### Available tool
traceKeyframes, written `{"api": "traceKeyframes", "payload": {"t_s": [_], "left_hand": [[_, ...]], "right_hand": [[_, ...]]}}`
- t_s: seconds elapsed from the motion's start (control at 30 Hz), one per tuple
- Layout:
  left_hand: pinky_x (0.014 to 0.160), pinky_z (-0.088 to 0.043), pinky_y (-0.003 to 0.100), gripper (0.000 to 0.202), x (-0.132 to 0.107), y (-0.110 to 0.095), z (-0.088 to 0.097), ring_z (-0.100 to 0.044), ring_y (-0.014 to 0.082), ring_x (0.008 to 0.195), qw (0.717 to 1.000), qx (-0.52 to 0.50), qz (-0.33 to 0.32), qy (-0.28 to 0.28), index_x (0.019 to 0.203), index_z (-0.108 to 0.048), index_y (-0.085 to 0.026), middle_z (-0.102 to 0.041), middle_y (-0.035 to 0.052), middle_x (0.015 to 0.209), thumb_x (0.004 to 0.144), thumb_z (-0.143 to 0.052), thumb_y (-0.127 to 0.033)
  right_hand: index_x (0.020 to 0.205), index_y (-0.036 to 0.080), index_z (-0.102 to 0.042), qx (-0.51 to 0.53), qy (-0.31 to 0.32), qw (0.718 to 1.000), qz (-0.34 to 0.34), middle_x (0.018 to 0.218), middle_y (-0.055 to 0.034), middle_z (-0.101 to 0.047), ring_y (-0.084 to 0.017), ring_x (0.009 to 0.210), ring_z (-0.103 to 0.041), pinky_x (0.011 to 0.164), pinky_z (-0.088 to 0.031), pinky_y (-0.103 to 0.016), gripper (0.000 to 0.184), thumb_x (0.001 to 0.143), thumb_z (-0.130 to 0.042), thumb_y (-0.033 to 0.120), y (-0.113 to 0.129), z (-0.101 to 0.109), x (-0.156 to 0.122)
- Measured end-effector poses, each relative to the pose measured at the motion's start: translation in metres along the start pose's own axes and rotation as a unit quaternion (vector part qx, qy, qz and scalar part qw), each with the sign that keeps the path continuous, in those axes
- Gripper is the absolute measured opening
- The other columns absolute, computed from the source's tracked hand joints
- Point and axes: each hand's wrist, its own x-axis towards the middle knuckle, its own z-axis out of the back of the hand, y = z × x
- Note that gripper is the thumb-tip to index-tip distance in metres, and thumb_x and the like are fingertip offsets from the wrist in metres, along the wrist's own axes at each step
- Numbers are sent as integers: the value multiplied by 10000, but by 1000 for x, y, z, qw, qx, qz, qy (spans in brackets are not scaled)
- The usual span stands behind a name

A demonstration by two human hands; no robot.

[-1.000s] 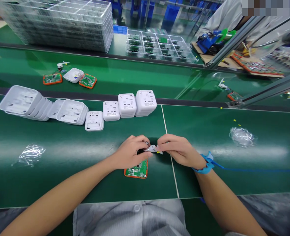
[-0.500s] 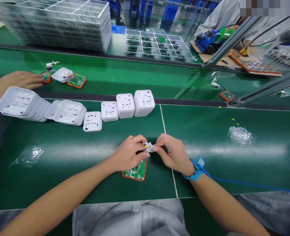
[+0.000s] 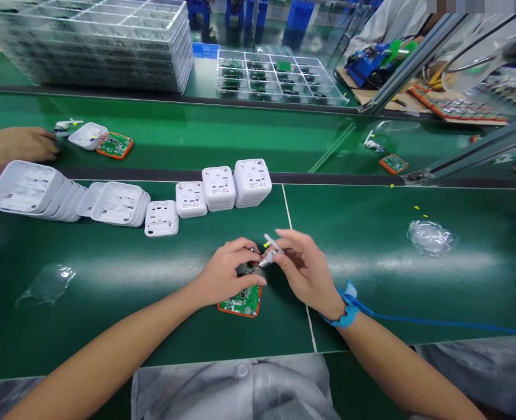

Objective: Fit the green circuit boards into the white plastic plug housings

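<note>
Head view: both hands [image 3: 267, 265] pinch a small white part [image 3: 270, 249].

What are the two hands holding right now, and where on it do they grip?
Both pinch one small white part: the right hand by its lower end, the left hand at its near tip. What the part is cannot be told.

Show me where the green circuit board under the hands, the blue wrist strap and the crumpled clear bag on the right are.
green circuit board [image 3: 243, 303]: head view, on its green face below the left hand.
blue wrist strap [image 3: 345, 315]: head view, on the band at the right wrist.
crumpled clear bag [image 3: 431, 237]: head view, on its middle.
</note>
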Motion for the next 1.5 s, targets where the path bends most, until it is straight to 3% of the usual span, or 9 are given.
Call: {"api": "traceKeyframes", "payload": {"t_s": [0.1, 0.17, 0.37, 0.5, 0.7, 0.87, 1.03, 1.4, 1.5], "left_hand": [[904, -525, 340, 227, -1, 4, 1, -693, 196, 968, 991, -113, 43, -61, 1140, -681, -207, -681, 69, 1101, 916, -659, -237], [895, -545, 337, 296, -1, 6, 0, -715, 183, 945, 975, -191, 82, -74, 1233, -631, -223, -701, 66, 1116, 939, -601, -203], [823, -573, 329, 225, 0, 6, -4, -735, 184, 823, 926, -296, 156, -175, 1013, -644, -193, -773, 50, 962, 827, -756, -248], [792, -579, 309, 126, 0, 6, -3, -724, 194, 852, 944, -235, 151, -175, 913, -766, -196, -777, 58, 968, 811, -765, -269], [766, -572, 295, 183, 1, 4, -2, -718, 178, 803, 979, -120, 101, -133, 976, -798, -219, -778, 36, 868, 886, -639, -233], [665, -569, 282, 139, 1, 4, -5, -709, 167, 692, 974, -129, 127, -139, 940, -751, -186, -766, 32, 805, 854, -648, -220], [713, -571, 316, 109, 0, 3, -7, -731, 204, 791, 978, -112, 91, -150, 748, -728, -192, -786, 50, 846, 837, -670, -218], [710, -576, 338, 100, -4, 7, -15, -732, 201, 741, 969, -123, 114, -182, 775, -740, -191, -794, 55, 851, 848, -687, -234], [771, -553, 336, 95, -3, 4, -4, -733, 194, 790, 987, -42, 77, -133, 839, -739, -191, -795, 48, 876, 885, -669, -237]], "right_hand": [[1321, 292, -569, 33, -23, 998, -45, 1009, -38, -685, -157, 837, -677, 762, -575, -315, 319, 1004, -539, 277, 1, -2, 2], [1257, 286, -636, 33, -31, 997, -68, 1029, -45, -675, -146, 802, -661, 718, -571, -300, 273, 1005, -534, 305, 3, -4, 6], [1154, 227, -646, 63, -74, 987, -128, 911, -37, -654, -150, 748, -617, 676, -537, -296, 252, 975, -564, 384, 0, -15, 14], [999, 222, -621, 29, -71, 993, -92, 857, -15, -606, -143, 724, -558, 651, -461, -289, 140, 949, -613, 352, -3, -17, 16], [900, 224, -604, -74, 7, 997, 13, 867, -32, -568, -174, 804, -535, 714, -436, -325, 137, 995, -517, 271, 1, -15, 19], [880, 227, -595, -82, 20, 996, 31, 846, -36, -574, -180, 799, -543, 708, -447, -327, 181, 1009, -479, 279, 1, -16, 19], [880, 221, -605, -82, 12, 996, 42, 839, -36, -575, -175, 792, -548, 697, -444, -318, 156, 993, -500, 246, 0, -18, 18], [900, 212, -614, -80, -7, 996, 30, 863, -38, -598, -167, 800, -566, 696, -457, -294, 131, 978, -509, 192, 5, -31, 13], [926, 207, -624, -96, 26, 994, 46, 875, -43, -615, -167, 806, -583, 718, -473, -293, 120, 982, -518, 203, 5, -22, 15]]}}
